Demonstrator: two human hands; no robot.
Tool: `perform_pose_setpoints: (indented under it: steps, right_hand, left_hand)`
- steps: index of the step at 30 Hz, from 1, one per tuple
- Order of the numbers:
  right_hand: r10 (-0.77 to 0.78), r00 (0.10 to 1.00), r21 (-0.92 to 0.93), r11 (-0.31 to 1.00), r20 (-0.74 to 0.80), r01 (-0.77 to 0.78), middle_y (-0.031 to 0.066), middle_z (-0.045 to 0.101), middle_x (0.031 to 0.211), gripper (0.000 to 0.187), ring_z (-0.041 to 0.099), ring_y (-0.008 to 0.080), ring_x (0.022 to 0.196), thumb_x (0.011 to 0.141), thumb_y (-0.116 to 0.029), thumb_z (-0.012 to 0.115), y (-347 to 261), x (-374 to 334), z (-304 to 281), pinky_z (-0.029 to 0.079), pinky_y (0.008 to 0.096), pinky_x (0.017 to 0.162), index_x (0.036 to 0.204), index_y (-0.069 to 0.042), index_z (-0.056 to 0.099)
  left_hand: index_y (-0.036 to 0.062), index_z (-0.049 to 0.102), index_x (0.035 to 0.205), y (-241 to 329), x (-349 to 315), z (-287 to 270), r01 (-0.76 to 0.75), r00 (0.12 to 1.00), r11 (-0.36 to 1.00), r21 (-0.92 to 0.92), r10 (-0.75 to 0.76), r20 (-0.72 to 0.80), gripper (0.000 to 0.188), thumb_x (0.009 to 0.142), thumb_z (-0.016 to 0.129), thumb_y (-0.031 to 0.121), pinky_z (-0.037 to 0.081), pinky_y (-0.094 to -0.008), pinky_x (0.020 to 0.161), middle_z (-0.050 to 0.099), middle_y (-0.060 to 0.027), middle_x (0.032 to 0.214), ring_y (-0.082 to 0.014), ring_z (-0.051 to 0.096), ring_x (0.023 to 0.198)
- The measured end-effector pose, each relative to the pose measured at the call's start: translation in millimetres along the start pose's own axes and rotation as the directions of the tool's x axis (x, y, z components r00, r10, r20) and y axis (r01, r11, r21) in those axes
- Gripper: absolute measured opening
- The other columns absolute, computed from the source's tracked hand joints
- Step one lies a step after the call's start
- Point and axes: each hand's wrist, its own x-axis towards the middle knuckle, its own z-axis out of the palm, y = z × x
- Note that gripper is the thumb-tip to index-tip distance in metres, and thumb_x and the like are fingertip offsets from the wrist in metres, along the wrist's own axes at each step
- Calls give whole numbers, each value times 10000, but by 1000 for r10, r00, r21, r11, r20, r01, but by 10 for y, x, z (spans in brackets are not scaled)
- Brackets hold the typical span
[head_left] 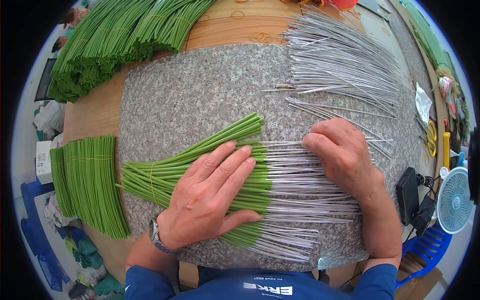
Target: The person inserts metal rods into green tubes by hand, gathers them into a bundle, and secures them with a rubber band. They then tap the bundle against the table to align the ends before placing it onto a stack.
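A fanned bundle of green plastic tubes, bound near its left end by a thin yellow band, lies on the grey stone slab. My left hand rests flat on the tubes, fingers stretched out. Silvery metal wires stick out of most tube ends toward the right; the tubes at the far edge show bare ends. My right hand is closed in a pinch at the far side of these wires, with a thin wire at its fingertips. How many wires it holds is hidden.
A large pile of loose wires lies at the far right of the slab. Green tube bundles are stacked far left and near left. At right are yellow scissors, a black adapter and a small blue fan.
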Motion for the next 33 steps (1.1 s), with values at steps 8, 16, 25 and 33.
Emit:
perform_pose_setpoints:
  steps: [8,16,25,33]
  right_hand:
    - [26,998,44,999,60,-28,73,621,919,114,657,252,857,863,-63,642,-133,138,136,553,389,786,977,-59,651]
    - [141,981,-8,990,134,-141,62,654,917,114,666,248,861,859,-58,659,-462,200,144,533,388,777,969,-79,682]
    - [338,941,-196,923,10,-330,91,659,952,141,649,305,926,922,-131,778,106,-44,-94,509,433,838,993,-82,666]
    - [276,958,-249,936,83,-248,106,627,920,120,630,309,903,941,-50,705,149,-56,-98,487,446,823,959,-71,588]
  left_hand:
    - [-48,608,1439,-17,1,11,0,1000,1000,-32,0,-10,849,829,848,493,454,-504,1177,594,-206,1522,-399,542,1442]
    - [-45,637,1397,-3,-18,4,24,998,999,-47,-27,-60,820,808,867,478,430,-495,1220,550,-227,1527,-419,510,1443]
    - [-16,610,1431,-17,-34,41,9,999,1000,-17,-10,-35,863,825,831,557,418,-522,1200,585,-197,1497,-408,529,1401]
    - [-12,620,1428,18,-17,1,12,1000,1000,-10,-13,-19,871,801,853,545,406,-537,1214,570,-206,1496,-426,494,1436]
